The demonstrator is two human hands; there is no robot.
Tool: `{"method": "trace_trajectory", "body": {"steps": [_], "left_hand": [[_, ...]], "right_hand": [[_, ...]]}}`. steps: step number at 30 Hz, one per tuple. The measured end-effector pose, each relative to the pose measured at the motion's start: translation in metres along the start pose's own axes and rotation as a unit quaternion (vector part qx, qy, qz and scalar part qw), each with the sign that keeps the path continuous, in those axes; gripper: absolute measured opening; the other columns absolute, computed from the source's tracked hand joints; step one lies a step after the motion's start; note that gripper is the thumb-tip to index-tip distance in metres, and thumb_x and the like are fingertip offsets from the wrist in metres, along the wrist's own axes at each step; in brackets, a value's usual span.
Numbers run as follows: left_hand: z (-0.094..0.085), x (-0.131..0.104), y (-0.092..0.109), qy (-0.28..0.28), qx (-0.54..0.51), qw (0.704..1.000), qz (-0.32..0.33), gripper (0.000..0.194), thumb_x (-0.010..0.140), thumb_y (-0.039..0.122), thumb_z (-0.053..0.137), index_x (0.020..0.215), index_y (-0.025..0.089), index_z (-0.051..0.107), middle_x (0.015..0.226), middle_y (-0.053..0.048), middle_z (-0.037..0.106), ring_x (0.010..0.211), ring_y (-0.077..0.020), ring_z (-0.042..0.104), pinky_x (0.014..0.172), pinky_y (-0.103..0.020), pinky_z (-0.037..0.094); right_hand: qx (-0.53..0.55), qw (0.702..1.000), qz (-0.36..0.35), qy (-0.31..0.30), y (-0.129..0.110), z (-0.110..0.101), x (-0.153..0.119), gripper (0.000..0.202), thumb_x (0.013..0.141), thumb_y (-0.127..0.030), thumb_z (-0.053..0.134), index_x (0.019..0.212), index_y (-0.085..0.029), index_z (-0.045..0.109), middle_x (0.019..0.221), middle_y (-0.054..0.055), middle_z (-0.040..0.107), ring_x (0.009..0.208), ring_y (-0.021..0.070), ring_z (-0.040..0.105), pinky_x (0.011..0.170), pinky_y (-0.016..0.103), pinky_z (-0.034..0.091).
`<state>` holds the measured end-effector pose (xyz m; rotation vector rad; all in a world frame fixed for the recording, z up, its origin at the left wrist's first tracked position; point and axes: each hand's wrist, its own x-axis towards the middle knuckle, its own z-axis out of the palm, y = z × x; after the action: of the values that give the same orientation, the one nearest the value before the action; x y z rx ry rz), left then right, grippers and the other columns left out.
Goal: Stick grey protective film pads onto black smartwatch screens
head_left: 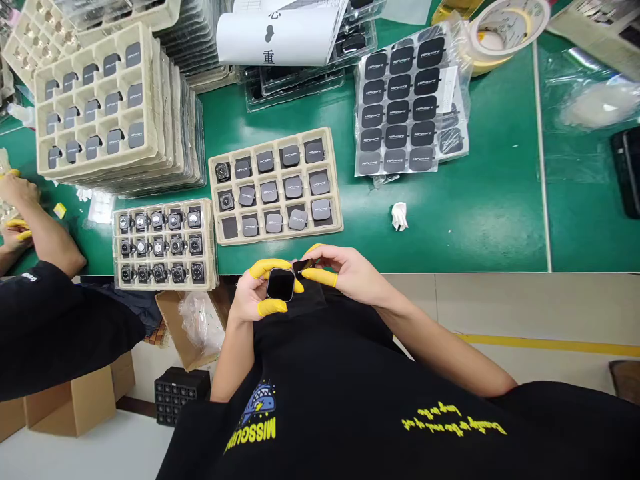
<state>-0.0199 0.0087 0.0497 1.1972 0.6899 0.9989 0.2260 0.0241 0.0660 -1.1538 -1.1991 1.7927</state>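
My left hand (255, 292), with yellow finger covers, grips a square watch case (281, 285) with its dark screen up. Close beside it, my right hand (345, 270) pinches a small dark glossy piece (303, 266) between covered fingertips. Just beyond my hands lies a beige tray (337, 200) of square compartments. Most hold grey square pieces with white lettering; two at its left hold black watch parts, and the near left compartment shows only a dark square. Left of it, another tray (117, 260) carries watch bodies in rows.
Tall stacked trays (165, 113) stand at the back left. Sheets of black labels (399, 87), tape rolls (505, 33) and a crumpled white scrap (399, 217) lie on the green table (480, 220). Another person's arm (55, 233) reaches in at far left.
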Motion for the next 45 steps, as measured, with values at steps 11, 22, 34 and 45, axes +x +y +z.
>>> {"method": "trace_trajectory", "body": {"steps": [11, 22, 34, 45], "left_hand": [[0.002, 0.000, -0.005, -0.008, 0.065, 0.998, 0.002, 0.071, 0.084, 0.056, 0.097, 0.141, 0.021, 0.072, 0.106, -0.011, 0.088, 0.092, -0.0262, 0.089, 0.084, -0.032, 0.069], [-0.002, -0.003, 0.001, -0.027, 0.165, 0.986, 0.016, 0.076, 0.083, 0.056, 0.097, 0.146, 0.022, 0.072, 0.114, -0.012, 0.088, 0.098, -0.0255, 0.089, 0.088, -0.030, 0.068], [0.003, -0.005, 0.007, -0.045, 0.201, 0.978, -0.038, 0.078, 0.079, 0.057, 0.100, 0.143, 0.023, 0.073, 0.129, -0.014, 0.084, 0.110, -0.0275, 0.085, 0.100, -0.036, 0.067], [0.041, -0.002, -0.027, 0.119, -0.131, 0.982, -0.066, 0.082, 0.072, 0.057, 0.105, 0.135, 0.019, 0.070, 0.105, -0.011, 0.087, 0.095, -0.0272, 0.086, 0.085, -0.034, 0.067]], "right_hand": [[-0.218, 0.954, -0.166, 0.121, 0.000, -0.007, -0.012, 0.014, 0.103, -0.036, 0.073, 0.115, -0.029, 0.078, 0.121, 0.010, 0.081, 0.115, 0.0311, 0.075, 0.100, 0.049, 0.062], [-0.260, 0.940, -0.201, 0.094, -0.002, -0.010, -0.009, 0.004, 0.104, -0.029, 0.070, 0.101, -0.028, 0.071, 0.108, 0.008, 0.079, 0.099, 0.0277, 0.072, 0.086, 0.042, 0.058], [-0.207, 0.953, -0.215, 0.059, 0.000, -0.013, -0.004, 0.011, 0.102, -0.023, 0.077, 0.095, -0.027, 0.070, 0.100, 0.002, 0.074, 0.090, 0.0202, 0.070, 0.079, 0.033, 0.058], [-0.406, 0.767, -0.451, 0.209, 0.034, -0.008, 0.003, 0.018, 0.103, -0.009, 0.066, 0.108, -0.026, 0.070, 0.109, 0.010, 0.074, 0.103, 0.0281, 0.072, 0.084, 0.043, 0.066]]}}
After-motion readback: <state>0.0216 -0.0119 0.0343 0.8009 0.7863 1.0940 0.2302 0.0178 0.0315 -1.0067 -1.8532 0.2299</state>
